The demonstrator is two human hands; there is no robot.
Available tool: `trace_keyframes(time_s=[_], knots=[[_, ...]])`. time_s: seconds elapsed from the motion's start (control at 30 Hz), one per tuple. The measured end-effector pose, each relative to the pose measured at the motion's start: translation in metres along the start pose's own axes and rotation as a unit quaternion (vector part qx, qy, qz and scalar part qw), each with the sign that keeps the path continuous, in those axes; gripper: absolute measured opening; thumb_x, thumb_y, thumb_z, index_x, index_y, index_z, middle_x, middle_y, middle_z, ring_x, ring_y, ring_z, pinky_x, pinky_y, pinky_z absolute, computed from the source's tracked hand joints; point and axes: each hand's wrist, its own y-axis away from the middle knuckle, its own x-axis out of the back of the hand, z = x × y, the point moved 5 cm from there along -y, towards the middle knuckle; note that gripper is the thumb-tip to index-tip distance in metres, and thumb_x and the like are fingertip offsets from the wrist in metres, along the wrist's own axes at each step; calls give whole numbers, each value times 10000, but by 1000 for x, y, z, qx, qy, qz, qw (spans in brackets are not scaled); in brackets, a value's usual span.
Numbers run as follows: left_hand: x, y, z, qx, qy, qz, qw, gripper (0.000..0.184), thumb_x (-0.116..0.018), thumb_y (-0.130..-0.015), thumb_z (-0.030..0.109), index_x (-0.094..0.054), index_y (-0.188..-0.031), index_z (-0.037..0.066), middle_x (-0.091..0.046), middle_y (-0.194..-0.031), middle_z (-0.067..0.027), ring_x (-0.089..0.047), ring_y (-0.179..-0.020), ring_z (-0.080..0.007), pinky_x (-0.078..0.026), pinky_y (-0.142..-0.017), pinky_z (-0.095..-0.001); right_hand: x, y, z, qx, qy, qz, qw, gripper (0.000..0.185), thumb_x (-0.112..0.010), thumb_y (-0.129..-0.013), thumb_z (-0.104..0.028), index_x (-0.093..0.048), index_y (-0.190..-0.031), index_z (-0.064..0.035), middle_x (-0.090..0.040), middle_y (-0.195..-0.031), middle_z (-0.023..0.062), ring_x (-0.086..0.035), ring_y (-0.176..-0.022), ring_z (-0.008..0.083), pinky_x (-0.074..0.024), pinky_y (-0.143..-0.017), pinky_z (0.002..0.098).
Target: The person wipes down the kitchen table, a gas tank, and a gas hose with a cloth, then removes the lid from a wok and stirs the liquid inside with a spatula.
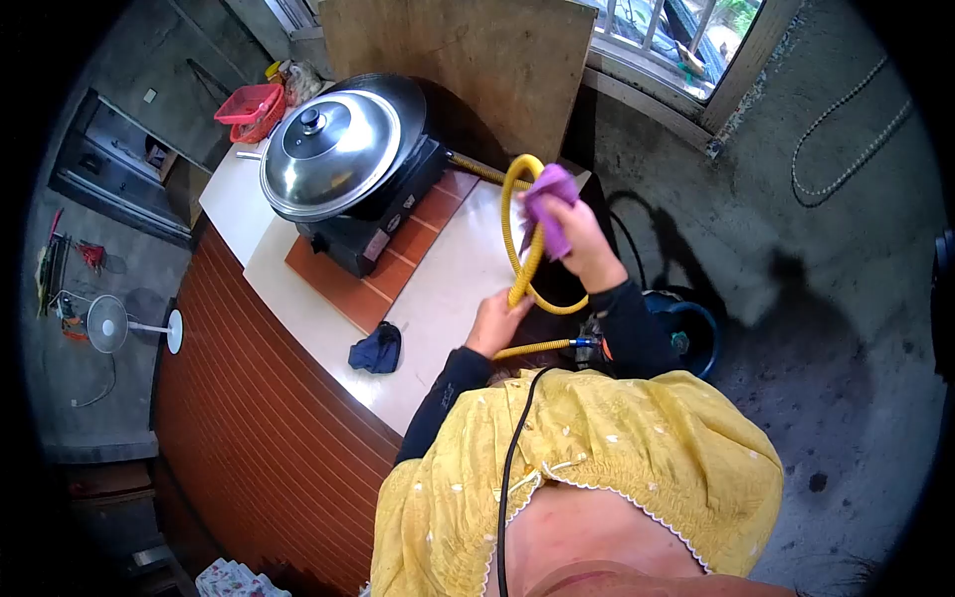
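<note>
A yellow corrugated gas hose [516, 234] runs in a loop from behind the black stove [370, 224] down to the blue gas cylinder [686, 328]. The fingers of my left hand [494, 323] are closed round the lower part of the loop. My right hand [587, 244] grips a purple cloth [553, 204], which lies against the upper right side of the hose. Part of the hose is hidden behind the cloth. A wok with a shiny metal lid [333, 149] sits on the stove. On the counter, left of my left hand, lies a crumpled dark blue cloth [376, 348].
The stove stands on red-brown tiles [418, 259] set on a white counter [428, 318]. A wooden board [458, 60] leans behind, beside a barred window [686, 40]. Red baskets [254, 109] stand at the counter's far end. A white fan [107, 323] is on the floor to the left.
</note>
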Motion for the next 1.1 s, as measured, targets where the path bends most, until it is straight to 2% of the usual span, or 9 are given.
trace_keyframes(time_s=[0.03, 0.1, 0.13, 0.3, 0.5, 0.63, 0.87, 0.97, 1.1], knots=[[5, -9, 3, 15, -27, 53, 998, 195, -580, -852, 175, -586, -862, -19, -624, -750, -113, -533, -654, -155, -450, -625, -309, -11, 7, 16, -144, -144, 11, 979, 391, -545, -808, 3, -457, -1188, 18, -594, -1014, 116, -587, -933, 185, -455, -828, 267], [6, -32, -3, -50, -68, 92, 992, 176, -581, -779, 167, -625, -861, 17, -617, -794, -225, -599, -791, -383, -465, -640, -431, -27, 33, 33, -29, 79, 25, 996, 535, -602, -773, -19, -382, -1259, 34, -564, -1060, 132, -560, -1000, 222, -431, -858, 287], [0, -42, -3, -89, 17, 132, 987, 171, -560, -773, 168, -636, -856, 39, -621, -770, -219, -599, -758, -395, -468, -640, -451, -33, 48, 25, 68, 258, 67, 961, 647, -640, -753, -68, -317, -1305, 29, -545, -1095, 153, -545, -1029, 248, -418, -876, 309], [-29, -41, 21, -16, -147, 112, 983, 197, -595, -781, 201, -575, -801, 6, -607, -731, -211, -584, -725, -413, -461, -638, -493, 8, 20, 30, 5, 219, 169, 961, 662, -609, -721, -50, -304, -1303, 24, -570, -991, 141, -580, -894, 237, -460, -785, 323], [-30, -31, 40, -7, -165, 126, 978, 253, -604, -809, 258, -579, -819, 6, -600, -724, -224, -580, -714, -405, -457, -636, -473, 97, -68, 70, -161, -112, 210, 958, 211, -521, -803, -30, -559, -997, 43, -617, -869, 136, -615, -700, 200, -508, -620, 318], [-24, -45, 24, 3, -188, 114, 975, 211, -595, -810, 223, -556, -807, 16, -597, -710, -229, -580, -709, -420, -458, -648, -494, 50, -25, 44, -85, -84, 124, 985, 201, -527, -819, -56, -546, -1003, 23, -608, -851, 95, -608, -753, 180, -492, -681, 298], [-16, -56, 37, -6, -201, 113, 973, 134, -584, -761, 135, -574, -814, 12, -600, -718, -230, -585, -710, -414, -463, -648, -490, 14, 36, 77, -76, -73, 162, 981, 290, -521, -855, -71, -461, -1129, 2, -571, -992, 81, -583, -865, 161, -465, -781, 282], [-21, -57, 28, -9, -207, 100, 973, 144, -585, -766, 143, -565, -810, 7, -598, -723, -231, -583, -711, -413, -463, -646, -487, 16, 43, 80, -57, 17, 204, 977, 274, -568, -834, -102, -498, -1077, 3, -574, -950, 59, -541, -869, 125, -443, -769, 278], [-29, -47, 33, -34, -219, 125, 967, 201, -590, -795, 202, -581, -825, 3, -596, -724, -230, -577, -710, -414, -462, -638, -478, 45, -18, 77, -95, -136, 182, 969, 157, -547, -858, -107, -540, -995, -30, -548, -814, 10, -512, -662, 106, -428, -598, 255]])
